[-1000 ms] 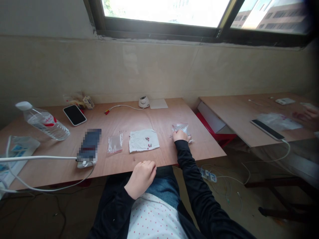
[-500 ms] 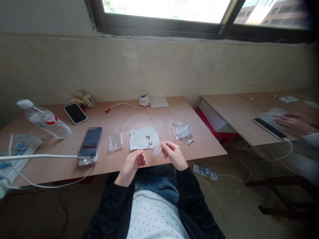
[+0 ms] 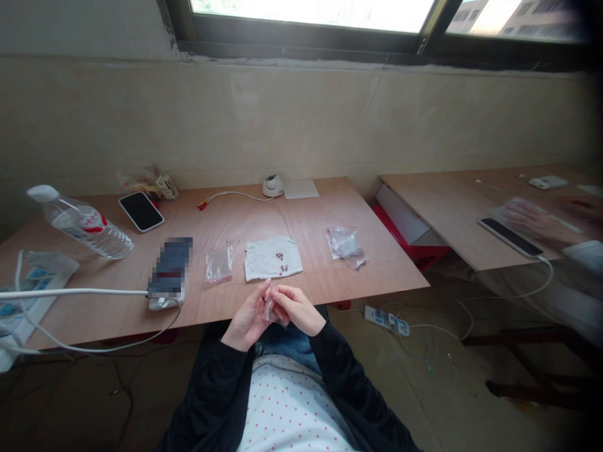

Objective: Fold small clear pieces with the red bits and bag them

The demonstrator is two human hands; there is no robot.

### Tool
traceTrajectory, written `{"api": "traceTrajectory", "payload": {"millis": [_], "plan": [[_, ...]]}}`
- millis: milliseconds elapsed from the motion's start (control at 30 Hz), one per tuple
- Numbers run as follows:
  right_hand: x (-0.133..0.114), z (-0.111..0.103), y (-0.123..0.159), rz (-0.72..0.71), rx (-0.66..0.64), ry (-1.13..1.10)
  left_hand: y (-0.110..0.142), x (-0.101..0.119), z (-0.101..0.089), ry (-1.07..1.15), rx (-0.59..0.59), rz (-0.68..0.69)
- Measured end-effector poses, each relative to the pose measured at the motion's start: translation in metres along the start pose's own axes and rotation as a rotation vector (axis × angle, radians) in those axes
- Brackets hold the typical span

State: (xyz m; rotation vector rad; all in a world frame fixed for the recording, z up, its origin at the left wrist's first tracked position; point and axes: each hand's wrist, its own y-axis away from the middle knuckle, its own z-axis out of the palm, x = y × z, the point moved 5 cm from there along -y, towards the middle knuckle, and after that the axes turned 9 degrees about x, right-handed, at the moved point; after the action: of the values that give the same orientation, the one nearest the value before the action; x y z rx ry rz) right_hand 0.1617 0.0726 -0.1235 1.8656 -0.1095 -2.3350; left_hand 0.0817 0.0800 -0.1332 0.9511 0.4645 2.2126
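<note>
My left hand (image 3: 245, 315) and my right hand (image 3: 298, 309) meet at the near edge of the wooden table (image 3: 245, 220), both pinching one small clear zip bag (image 3: 270, 309) between their fingers. Just beyond them lies a white cloth (image 3: 271, 260) with a few small red pieces (image 3: 281, 261) on it. An empty clear zip bag with a red strip (image 3: 218, 266) lies left of the cloth. A heap of small clear bags (image 3: 345, 243) lies to the right of it.
A water bottle (image 3: 85, 225) lies at the left, a black phone (image 3: 141, 211) behind it, a blurred item on a white charger (image 3: 170, 275) with cable. A small white dome camera (image 3: 272, 185) sits at the back. Another person's hands (image 3: 534, 220) work at the right table.
My right hand left the heap of bags with one small bag and came back to the table's near edge. My left hand rose from my lap and took hold of the same bag.
</note>
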Motion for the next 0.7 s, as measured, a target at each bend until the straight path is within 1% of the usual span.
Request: {"api": "traceTrajectory", "payload": {"millis": [133, 300, 400, 533, 600, 700], "plan": [[-0.002, 0.001, 0.001, -0.003, 0.032, -0.019, 0.008, 0.005, 0.007, -0.223, -0.005, 0.130], [-0.001, 0.008, 0.003, 0.013, 0.064, 0.001, 0.007, 0.006, 0.003, -0.271, 0.132, 0.201], [0.002, 0.009, 0.003, 0.014, 0.067, 0.032, 0.007, 0.008, 0.001, -0.324, 0.162, 0.259], [0.004, 0.006, 0.001, -0.044, 0.085, 0.136, 0.011, 0.009, 0.001, -0.382, 0.171, 0.280], [0.005, 0.003, 0.000, -0.089, 0.135, 0.219, 0.012, 0.010, 0.002, -0.401, 0.175, 0.279], [0.004, -0.004, 0.001, -0.138, 0.246, 0.380, 0.013, 0.012, 0.005, -0.432, 0.160, 0.295]]}}
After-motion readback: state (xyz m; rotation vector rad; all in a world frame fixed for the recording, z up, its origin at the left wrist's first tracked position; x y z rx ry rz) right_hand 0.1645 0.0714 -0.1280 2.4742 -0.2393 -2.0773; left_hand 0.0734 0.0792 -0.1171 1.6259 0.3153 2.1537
